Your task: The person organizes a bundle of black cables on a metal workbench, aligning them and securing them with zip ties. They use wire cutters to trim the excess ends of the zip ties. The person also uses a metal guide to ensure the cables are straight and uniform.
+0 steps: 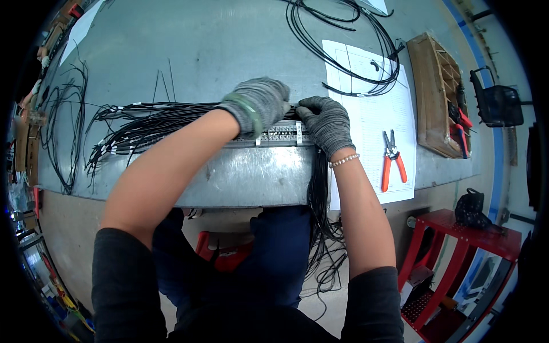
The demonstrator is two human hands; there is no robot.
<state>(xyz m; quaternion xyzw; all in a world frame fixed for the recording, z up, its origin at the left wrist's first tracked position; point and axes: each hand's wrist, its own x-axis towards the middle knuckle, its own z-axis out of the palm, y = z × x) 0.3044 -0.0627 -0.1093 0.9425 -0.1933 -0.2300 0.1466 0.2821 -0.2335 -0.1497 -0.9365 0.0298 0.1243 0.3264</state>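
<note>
Grey knit gloves cover both my hands. My left hand (260, 103) is closed over a bundle of black wires (171, 108) that runs leftward across the bench; its fingers curl away from view, hiding what is in them. Close beside it, my right hand (326, 123) pinches black wires at the bundle's right end. Just below the hands lies a grey terminal block strip (279, 133) with white end pieces, partly covered by the left wrist. More black wires (320, 183) hang from under my right hand over the front edge. White markers sit on several wire ends at left.
On printed paper sheets (372, 123) at right lie orange-handled wire strippers (393, 162) and part of a coil of black cable (349, 63). Beyond stands a wooden compartment box (437, 97) with hand tools. Loose wires (68, 114) lie far left. A red stool-like stand (446, 226) is lower right.
</note>
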